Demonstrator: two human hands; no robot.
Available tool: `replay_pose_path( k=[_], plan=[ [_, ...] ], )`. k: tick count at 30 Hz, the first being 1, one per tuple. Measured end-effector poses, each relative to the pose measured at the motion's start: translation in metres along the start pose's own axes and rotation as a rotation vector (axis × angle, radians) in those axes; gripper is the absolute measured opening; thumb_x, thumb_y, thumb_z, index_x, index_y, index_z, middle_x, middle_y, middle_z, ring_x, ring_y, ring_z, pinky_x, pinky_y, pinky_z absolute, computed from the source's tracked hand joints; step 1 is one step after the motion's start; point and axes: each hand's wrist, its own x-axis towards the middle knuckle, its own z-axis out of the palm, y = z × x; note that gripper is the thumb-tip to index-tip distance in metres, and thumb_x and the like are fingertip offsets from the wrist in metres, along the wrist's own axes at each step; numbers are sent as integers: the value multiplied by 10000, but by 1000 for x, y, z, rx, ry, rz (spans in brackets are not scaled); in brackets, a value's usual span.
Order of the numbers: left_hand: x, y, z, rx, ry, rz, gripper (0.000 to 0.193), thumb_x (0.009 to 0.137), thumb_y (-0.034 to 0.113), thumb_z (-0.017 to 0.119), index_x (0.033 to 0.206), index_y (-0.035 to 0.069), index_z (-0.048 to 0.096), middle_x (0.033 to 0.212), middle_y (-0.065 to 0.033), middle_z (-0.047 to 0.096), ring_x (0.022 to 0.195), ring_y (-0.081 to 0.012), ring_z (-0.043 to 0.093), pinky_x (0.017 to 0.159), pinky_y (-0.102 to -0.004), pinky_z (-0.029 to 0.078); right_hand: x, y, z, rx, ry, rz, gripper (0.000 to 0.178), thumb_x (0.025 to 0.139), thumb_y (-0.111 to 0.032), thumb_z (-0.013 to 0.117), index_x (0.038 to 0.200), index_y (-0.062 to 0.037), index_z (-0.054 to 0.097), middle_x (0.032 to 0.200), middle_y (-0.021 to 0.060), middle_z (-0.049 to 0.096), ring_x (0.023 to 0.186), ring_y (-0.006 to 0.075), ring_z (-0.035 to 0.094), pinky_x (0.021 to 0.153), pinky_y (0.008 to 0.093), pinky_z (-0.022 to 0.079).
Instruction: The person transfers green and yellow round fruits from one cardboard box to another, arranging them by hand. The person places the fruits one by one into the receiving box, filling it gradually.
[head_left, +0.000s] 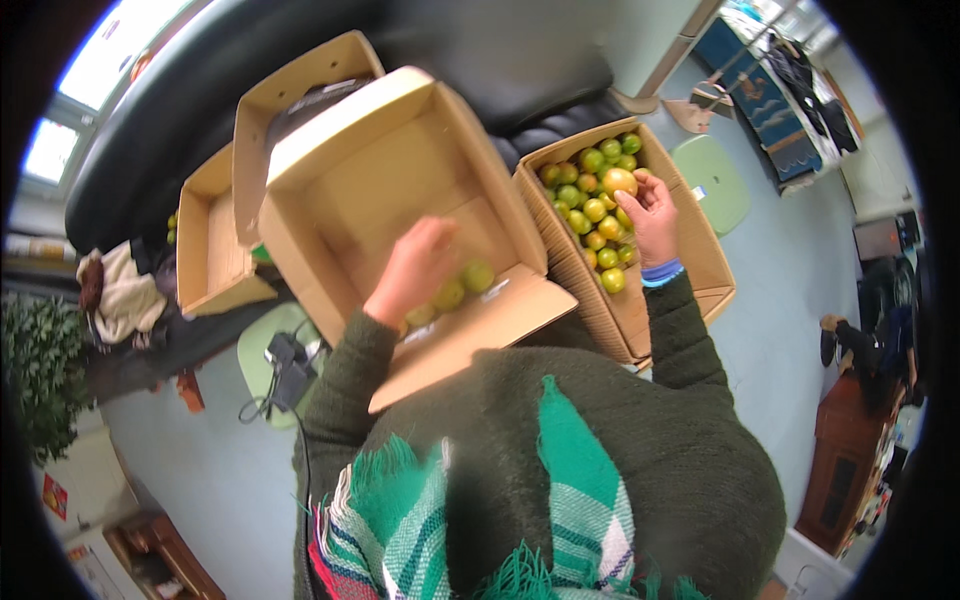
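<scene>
Over the cardboard box on the right (690,245), the thumb and fingers of my right hand (655,215) grip a pale orange tomato (620,182). Beneath it lie many green and orange-tinged tomatoes (590,205). My left hand (415,262) is inside the larger cardboard box in the middle (365,190), and motion smears its fingers. Several green tomatoes (448,294) sit along that box's near side, partly hidden by the left hand and wrist. The near flap (480,335) of this box is folded out towards me.
More cardboard boxes (215,235) stand to the left, by a black sofa (180,110). A green stool (262,350) at the left holds a black adapter with a cable (290,370). Another green stool (712,185) is beyond the right box. A wooden cabinet (845,450) stands far right.
</scene>
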Motion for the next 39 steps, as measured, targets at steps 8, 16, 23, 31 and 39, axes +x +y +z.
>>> replay_pose_path(
  k=[8,16,23,31,39],
  plan=[
    [14,52,-10,-243,-54,135,624,864,-19,796,1453,73,611,1339,-127,635,1188,-227,668,1019,-362,580,-31,-86,110,-182,-754,-36,684,851,12,864,1453,-10,542,1249,111,683,1110,165,695,989,320,591],
    [31,28,10,-62,-153,39,552,834,55,845,1350,62,650,1271,-162,675,1117,-318,705,992,-413,576,-33,-60,108,-187,-584,-11,365,982,10,744,1324,39,618,1225,117,717,1034,157,721,935,298,610],
    [38,10,48,62,-286,3,493,782,-5,821,1236,53,638,1189,-172,701,1190,-394,652,1014,-451,551,-35,-41,58,-62,-384,75,196,1056,-54,678,1232,31,670,1115,118,765,951,157,747,838,282,614],
    [29,-4,52,-92,-312,11,445,807,-53,781,1229,48,681,1171,-158,678,1127,-377,689,969,-430,579,-31,-12,22,-115,-167,76,145,1032,-56,700,1148,32,711,1025,67,772,889,129,753,761,264,609],
    [28,-3,53,-10,-332,-80,371,861,-71,764,1201,28,654,1115,-162,666,1042,-335,722,917,-416,594,-17,41,-59,-602,35,183,234,985,-160,737,1119,30,717,1008,140,781,830,238,758,764,355,609]
  ],
)
